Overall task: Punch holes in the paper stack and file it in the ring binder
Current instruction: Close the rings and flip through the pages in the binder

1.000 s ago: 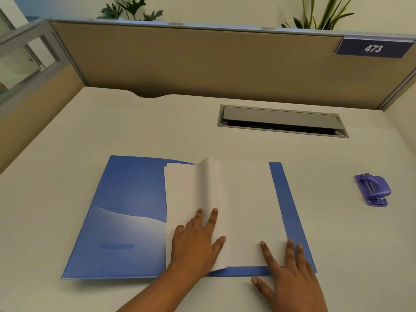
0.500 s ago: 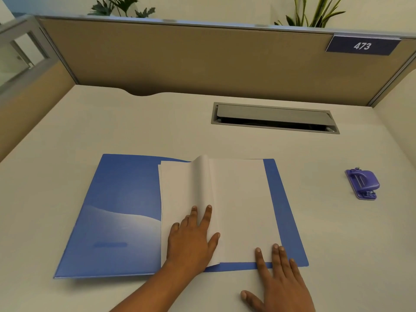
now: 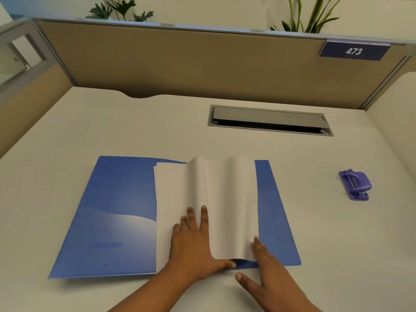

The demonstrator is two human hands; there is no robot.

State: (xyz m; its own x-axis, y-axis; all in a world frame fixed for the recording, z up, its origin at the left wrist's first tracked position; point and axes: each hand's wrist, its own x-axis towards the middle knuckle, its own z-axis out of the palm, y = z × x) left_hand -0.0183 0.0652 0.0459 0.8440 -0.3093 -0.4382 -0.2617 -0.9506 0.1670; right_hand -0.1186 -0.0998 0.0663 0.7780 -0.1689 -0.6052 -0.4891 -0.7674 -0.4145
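Observation:
An open blue binder (image 3: 117, 210) lies flat on the desk. A white paper stack (image 3: 229, 199) rests on its right half, bulging up near the spine. My left hand (image 3: 193, 242) lies flat with straight fingers on the left sheets, its thumb tucked under the lifted near edge of the paper. My right hand (image 3: 267, 273) has its fingers slid under the paper's near right corner, raising it off the binder. A purple hole punch (image 3: 355, 185) sits alone on the desk to the right, out of reach of both hands.
A grey cable hatch (image 3: 270, 121) is set into the desk behind the binder. A tan partition (image 3: 191, 61) with a "473" sign (image 3: 353, 51) closes the back; plants stand behind it.
My right hand moved left from the binder's cover to the paper's right edge and slid under it. The right sheets now arch up off the binder. My left hand stayed in place.

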